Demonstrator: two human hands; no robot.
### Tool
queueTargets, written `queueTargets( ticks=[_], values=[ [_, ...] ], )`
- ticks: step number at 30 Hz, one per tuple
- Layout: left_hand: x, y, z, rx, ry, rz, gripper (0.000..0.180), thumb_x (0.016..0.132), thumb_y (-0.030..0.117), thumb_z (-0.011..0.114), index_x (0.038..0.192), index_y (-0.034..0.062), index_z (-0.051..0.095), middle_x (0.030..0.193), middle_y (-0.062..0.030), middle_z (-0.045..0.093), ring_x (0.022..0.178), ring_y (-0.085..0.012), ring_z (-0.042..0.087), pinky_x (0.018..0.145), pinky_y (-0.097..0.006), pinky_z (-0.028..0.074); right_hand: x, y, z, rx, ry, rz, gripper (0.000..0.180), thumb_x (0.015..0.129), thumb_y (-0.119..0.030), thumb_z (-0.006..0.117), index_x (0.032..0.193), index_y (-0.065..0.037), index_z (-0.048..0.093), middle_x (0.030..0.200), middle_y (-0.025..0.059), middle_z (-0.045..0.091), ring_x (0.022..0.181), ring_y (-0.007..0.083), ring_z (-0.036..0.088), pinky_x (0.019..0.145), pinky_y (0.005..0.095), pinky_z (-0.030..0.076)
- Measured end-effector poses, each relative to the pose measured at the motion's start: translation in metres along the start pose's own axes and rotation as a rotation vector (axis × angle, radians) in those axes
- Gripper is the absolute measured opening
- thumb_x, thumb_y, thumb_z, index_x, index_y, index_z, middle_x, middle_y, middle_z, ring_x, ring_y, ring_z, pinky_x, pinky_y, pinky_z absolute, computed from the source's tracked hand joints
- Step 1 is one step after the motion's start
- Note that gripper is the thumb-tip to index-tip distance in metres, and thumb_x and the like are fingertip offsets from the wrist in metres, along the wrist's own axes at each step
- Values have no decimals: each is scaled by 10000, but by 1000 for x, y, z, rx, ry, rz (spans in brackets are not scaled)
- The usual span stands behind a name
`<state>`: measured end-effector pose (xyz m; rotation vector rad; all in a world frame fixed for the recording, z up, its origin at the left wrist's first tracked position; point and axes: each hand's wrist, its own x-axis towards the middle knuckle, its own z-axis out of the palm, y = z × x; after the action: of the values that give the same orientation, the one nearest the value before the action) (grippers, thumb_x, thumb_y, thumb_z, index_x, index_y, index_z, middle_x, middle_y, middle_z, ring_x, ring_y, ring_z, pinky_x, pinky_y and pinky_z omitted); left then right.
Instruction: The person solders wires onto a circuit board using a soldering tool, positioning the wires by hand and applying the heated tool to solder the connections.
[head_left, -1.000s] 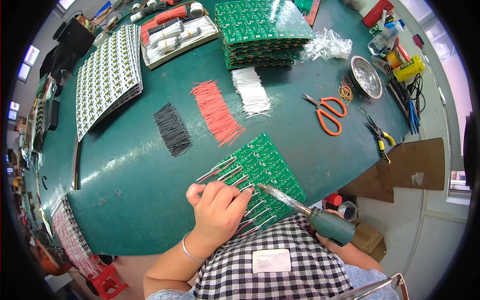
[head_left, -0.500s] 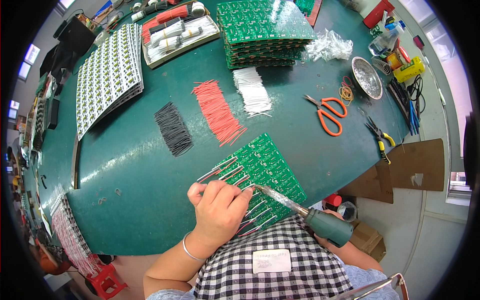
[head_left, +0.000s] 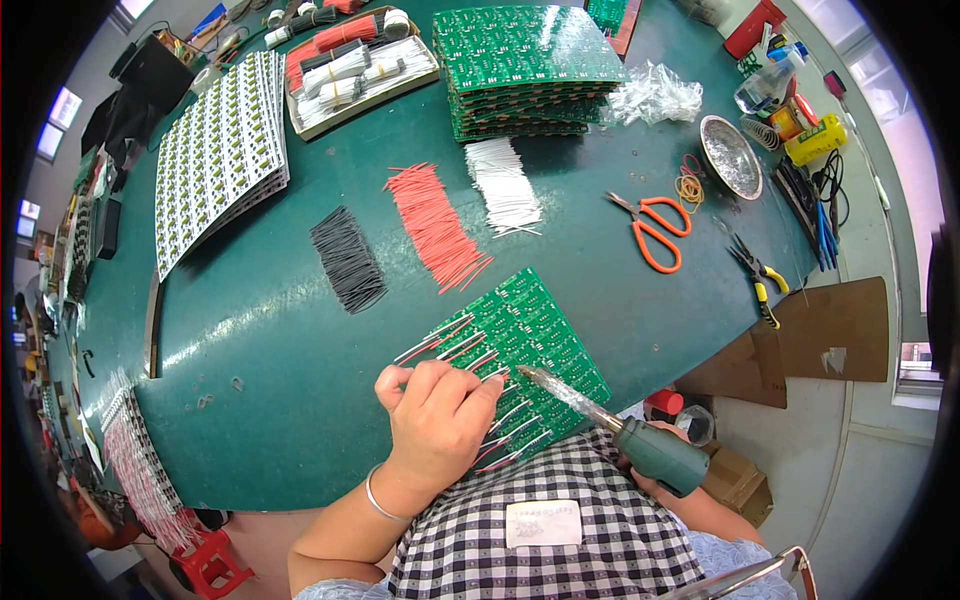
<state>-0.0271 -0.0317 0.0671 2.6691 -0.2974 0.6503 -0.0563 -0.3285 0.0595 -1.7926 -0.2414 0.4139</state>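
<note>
A green circuit board [head_left: 548, 345] lies at the table's near edge, with red and white wires [head_left: 515, 437] in rows along its left side. Over these wires, my left hand [head_left: 437, 420] is closed in a pinch; a thin white wire end shows at its fingertips, on the board. My right hand [head_left: 650, 484], mostly hidden behind the handle, is wrapped round a soldering iron [head_left: 660, 455] with a green handle. Its tip is over the board, just right of my left fingertips. Beyond the board lie bundles of black wires [head_left: 348, 260], red wires [head_left: 437, 228] and white wires [head_left: 502, 186].
A stack of green circuit boards [head_left: 530, 60] stands at the back, beside a box of bundled wires [head_left: 365, 90]. White boards [head_left: 222, 150] lie at left. Orange-handled scissors [head_left: 655, 230], yellow-handled pliers [head_left: 758, 280] and a metal bowl [head_left: 732, 158] are at right.
The soldering iron has shifted slightly right, its tip now a little apart from my left fingertips. My left hand stays in place.
</note>
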Motion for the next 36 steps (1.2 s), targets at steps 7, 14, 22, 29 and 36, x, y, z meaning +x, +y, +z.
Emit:
queueTargets(
  ticks=[7,14,22,29,36],
  values=[
    [0,0,0,-5,-5,-7,102,695,130,691,789,166,674,699,73,513,722,-103,499,776,-356,275,10,6,-3,-471,-26,-354,433,777,-210,689,1104,37,552,960,112,669,858,218,661,792,293,516],
    [-1,0,0,-18,-8,-15,95,701,131,698,788,160,673,698,72,512,718,-107,496,771,-351,277,17,-6,1,-496,-36,-395,349,766,-203,669,1047,-5,606,932,108,665,821,259,660,771,311,523],
    [0,-1,0,-24,4,-9,74,719,141,701,780,159,664,693,73,513,712,-109,494,767,-348,278,3,6,0,27,25,107,272,826,-133,642,1029,23,551,843,93,631,712,157,635,651,285,503],
    [0,0,-1,-34,1,-13,72,717,139,707,752,164,649,698,67,517,712,-117,493,767,-348,282,1,10,-10,-7,5,37,383,787,-186,703,1056,33,542,858,89,638,727,175,633,685,281,503],
    [-1,5,-5,-42,13,-5,101,697,127,702,787,157,664,724,61,519,728,-123,501,767,-350,280,-10,35,-17,-496,114,-314,416,738,-225,732,1046,18,595,919,91,658,823,226,651,757,310,507]
  ],
)
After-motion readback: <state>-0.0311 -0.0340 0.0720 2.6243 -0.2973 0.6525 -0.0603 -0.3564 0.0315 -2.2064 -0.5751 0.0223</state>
